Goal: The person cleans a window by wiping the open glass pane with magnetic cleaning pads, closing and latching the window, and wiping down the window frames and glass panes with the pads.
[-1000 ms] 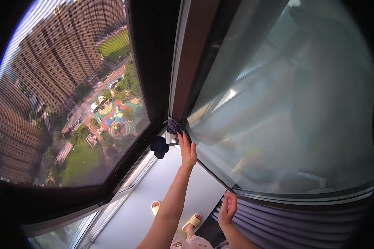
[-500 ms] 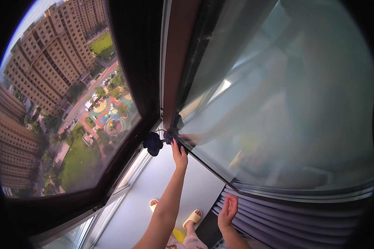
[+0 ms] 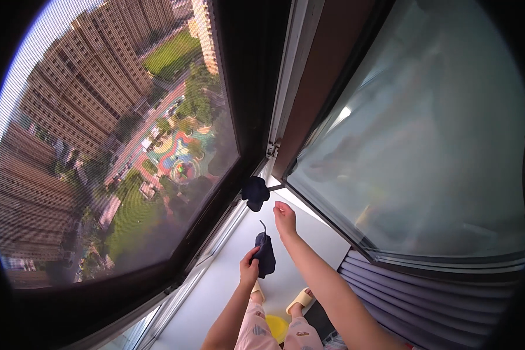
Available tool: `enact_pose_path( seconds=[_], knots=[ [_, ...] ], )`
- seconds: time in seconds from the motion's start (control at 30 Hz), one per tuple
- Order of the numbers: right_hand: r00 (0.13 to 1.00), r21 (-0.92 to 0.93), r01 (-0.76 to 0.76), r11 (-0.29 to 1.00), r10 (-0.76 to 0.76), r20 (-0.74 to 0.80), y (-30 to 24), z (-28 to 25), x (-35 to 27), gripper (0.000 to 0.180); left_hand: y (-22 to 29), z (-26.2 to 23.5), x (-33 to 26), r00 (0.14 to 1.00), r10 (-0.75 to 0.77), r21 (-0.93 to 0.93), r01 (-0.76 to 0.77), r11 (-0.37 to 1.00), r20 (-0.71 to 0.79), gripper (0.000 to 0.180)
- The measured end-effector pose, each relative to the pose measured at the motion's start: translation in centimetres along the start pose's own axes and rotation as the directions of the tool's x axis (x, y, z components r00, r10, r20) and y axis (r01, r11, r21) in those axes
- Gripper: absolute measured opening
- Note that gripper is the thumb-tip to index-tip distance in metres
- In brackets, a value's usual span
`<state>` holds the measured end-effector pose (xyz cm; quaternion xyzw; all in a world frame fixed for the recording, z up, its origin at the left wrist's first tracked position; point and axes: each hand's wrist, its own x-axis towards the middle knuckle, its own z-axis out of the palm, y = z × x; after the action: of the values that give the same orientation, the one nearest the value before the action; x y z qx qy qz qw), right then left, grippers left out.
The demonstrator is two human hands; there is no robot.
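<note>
The left hand (image 3: pixel 249 269) is now raised in front of the window sill (image 3: pixel 227 280), its fingers pinched shut on a small dark blue cloth (image 3: pixel 266 256) that hangs from the grip just above the hand. Half a second ago this hand was not raised; only one arm reached up toward the window frame (image 3: pixel 286 99), with the cloth bunched at the frame's lower corner.

The right hand (image 3: pixel 284 219) has come down and away from that corner. It now sits beside the cloth, just to its right and slightly higher, fingers loosely curled and holding nothing. Earlier the other hand rested low against the grey ribbed radiator (image 3: pixel 437 303); that spot is now bare.

A dark rounded window handle (image 3: pixel 255 192) juts from the frame above both hands, apart from them. The view has tilted, so the insect screen (image 3: pixel 116 146) on the left fills more of the picture than before. Below, feet in yellow slippers (image 3: pixel 300 300) stand on the floor.
</note>
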<state>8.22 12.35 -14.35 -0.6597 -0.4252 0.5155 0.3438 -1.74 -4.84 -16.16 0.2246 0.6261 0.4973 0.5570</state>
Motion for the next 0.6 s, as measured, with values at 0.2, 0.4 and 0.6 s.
enact_pose_path(
  seconds=[0.2,0.4,0.6],
  knots=[
    [0.979,-0.155,-0.11,0.982,0.081,-0.185,3.5,3.7,7.7,0.054,1.1,-3.5,-2.2,0.995,-0.029,-0.072,0.023,0.997,-0.09,0.043],
    [0.907,-0.165,0.317,0.934,-0.35,-0.236,0.1,2.3,0.9,0.031,4.1,-4.6,-5.0,0.981,0.023,-0.133,-0.049,0.99,-0.194,0.037],
    [0.937,0.362,0.329,0.872,-0.253,-0.241,-4.7,-10.8,-14.4,0.037,7.6,1.9,-8.1,0.966,0.181,-0.127,-0.206,0.97,-0.185,0.035]
  ],
)
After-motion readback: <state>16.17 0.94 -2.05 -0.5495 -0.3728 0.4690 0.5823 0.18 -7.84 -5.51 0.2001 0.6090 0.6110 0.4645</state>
